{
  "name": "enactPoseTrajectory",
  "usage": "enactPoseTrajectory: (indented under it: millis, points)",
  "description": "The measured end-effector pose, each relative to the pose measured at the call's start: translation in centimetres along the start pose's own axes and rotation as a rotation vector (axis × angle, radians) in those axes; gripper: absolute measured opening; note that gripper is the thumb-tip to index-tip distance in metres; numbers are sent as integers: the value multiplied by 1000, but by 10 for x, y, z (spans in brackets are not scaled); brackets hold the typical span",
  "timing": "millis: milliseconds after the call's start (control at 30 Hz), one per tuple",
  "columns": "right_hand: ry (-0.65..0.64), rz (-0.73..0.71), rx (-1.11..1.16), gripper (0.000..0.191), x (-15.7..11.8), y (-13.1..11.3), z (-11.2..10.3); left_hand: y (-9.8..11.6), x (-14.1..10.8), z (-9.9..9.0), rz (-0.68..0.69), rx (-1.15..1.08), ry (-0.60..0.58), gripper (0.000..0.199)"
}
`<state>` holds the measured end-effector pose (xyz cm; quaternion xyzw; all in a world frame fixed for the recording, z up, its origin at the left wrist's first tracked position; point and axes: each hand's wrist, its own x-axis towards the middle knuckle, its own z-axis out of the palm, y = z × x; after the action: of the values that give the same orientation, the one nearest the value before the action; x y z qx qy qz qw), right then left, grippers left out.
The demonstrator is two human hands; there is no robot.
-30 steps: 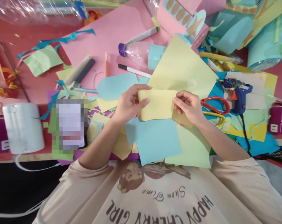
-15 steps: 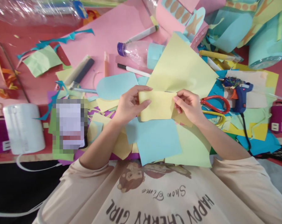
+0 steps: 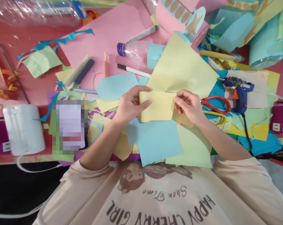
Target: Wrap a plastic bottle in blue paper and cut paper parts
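Lowered the far edge of the yellow paper [image 3: 156, 106] very slightly since the earlier frame and brought its right edge a touch to the left; otherwise holding almost the same pose. Gripping with the left hand [image 3: 130, 104] at the left end, thumb flat on the near face and fingers curled behind. Pinching the right edge narrowly between thumb and fingers of the right hand [image 3: 189, 106]. Keeping the yellow paper in the middle of the scene, just above the clutter, with a thin dark line at its far edge near the right fingertips. Just nearer, can see a blue sheet [image 3: 159, 142], overlapping a green sheet [image 3: 195, 147] on its right. Just beyond, can see a large pale sheet [image 3: 183, 67], partly covering the bottle [image 3: 136, 53] with a purple cap. To the left of that sheet, can make out a black-capped pen [image 3: 134, 70], then a pink sheet [image 3: 101, 39] farther off. Right of the right hand, can see a red handle [image 3: 217, 104] and a yellow handle [image 3: 217, 117], then a blue glue gun [image 3: 242, 93] lying on paper. Well to the left, can see a pixelated phone [image 3: 71, 125] and, beyond it, a white case [image 3: 24, 129] on the red table [image 3: 14, 36].
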<state>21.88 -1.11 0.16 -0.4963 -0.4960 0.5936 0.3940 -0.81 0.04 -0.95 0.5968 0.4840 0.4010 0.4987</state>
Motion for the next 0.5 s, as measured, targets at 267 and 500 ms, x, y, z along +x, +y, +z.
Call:
enactPoseTrajectory:
  millis: [267,500]
  points:
    - [3,-1,13,28,0,-1,0,2,0,0,-31,4,-3,31]
    - [4,2,0,28,0,1,-1,2,0,0,-39,8,-9,32]
